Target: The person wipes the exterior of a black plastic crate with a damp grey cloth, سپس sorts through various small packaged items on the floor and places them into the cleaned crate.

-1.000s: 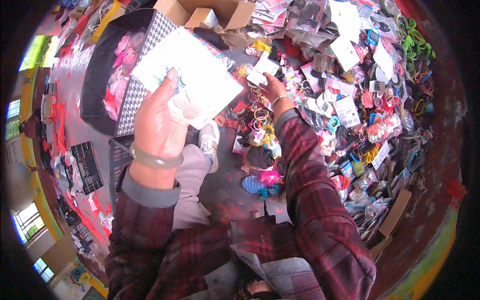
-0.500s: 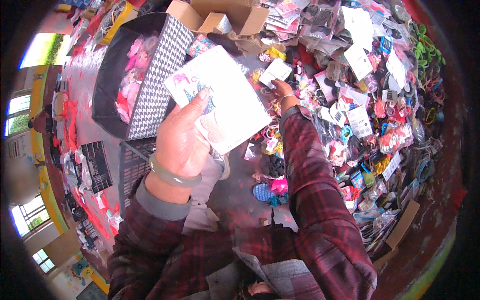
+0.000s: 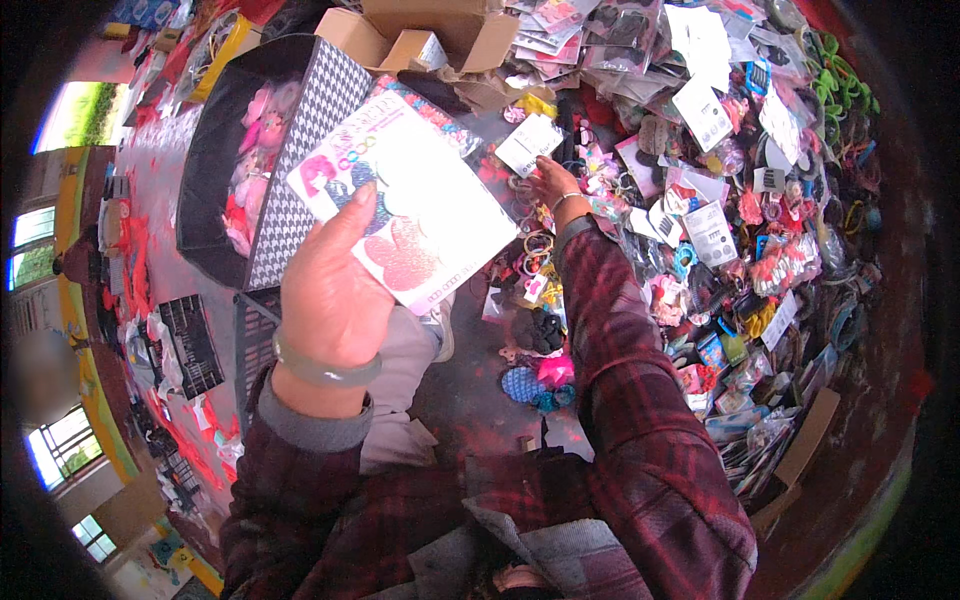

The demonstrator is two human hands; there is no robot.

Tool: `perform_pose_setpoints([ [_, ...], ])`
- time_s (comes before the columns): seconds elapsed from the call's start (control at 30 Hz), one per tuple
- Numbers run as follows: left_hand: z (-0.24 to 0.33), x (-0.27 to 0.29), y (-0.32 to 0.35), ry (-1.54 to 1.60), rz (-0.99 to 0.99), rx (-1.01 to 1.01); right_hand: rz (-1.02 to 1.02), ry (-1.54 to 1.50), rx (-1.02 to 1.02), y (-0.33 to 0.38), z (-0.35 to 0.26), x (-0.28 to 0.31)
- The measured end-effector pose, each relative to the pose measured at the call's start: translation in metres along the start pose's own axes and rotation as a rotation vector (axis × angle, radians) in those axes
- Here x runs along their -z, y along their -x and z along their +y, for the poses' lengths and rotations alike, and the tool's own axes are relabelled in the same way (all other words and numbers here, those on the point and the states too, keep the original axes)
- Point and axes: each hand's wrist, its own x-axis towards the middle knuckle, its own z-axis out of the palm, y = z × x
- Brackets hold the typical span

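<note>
My left hand (image 3: 335, 285) is closed on a large white printed card (image 3: 460, 220), its thumb across the front. Coloured pictures cover the card's left side, including a glittery red flower shape and a blue one partly under the thumb. Further right, my right hand (image 3: 556, 187) reaches to the edge of the heap of hair accessories (image 3: 600, 170). Its fingers meet the lower right corner of a smaller white card (image 3: 530, 145) and appear to pinch it; the exact grip is hard to see.
A black box with a houndstooth side (image 3: 312, 150) stands at left, holding pink items (image 3: 262, 150). Behind it is an opened cardboard box (image 3: 385, 40). Packaged cards and loose hair ties spread along the right. A blue oval item (image 3: 520, 385) lies on the floor.
My left hand has moved left and slightly down with the large card, which now faces me more fully. The smaller card at my right hand has shifted left and turned slightly.
</note>
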Motion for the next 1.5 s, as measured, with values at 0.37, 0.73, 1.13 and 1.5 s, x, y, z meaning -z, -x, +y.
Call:
perform_pose_setpoints([
  [0.37, 0.006, -0.009, -0.008, -0.071, -0.025, 0.023, -0.058, 0.426, 0.142, -0.073, 0.027, 0.044],
  [0.73, -0.006, 0.035, -0.002, -0.005, -0.018, -0.065, -0.151, 0.651, 0.823, 0.233, -0.143, -0.045],
  [1.13, -0.078, -0.036, 0.079, 0.3, -0.622, 0.017, 0.015, 1.93, 1.485, 0.514, -0.078, -0.084],
  [1.5, -0.112, -0.031, 0.129, 0.045, -0.555, 0.072, 0.394, 1.532, 1.571, 0.588, -0.075, -0.034],
])
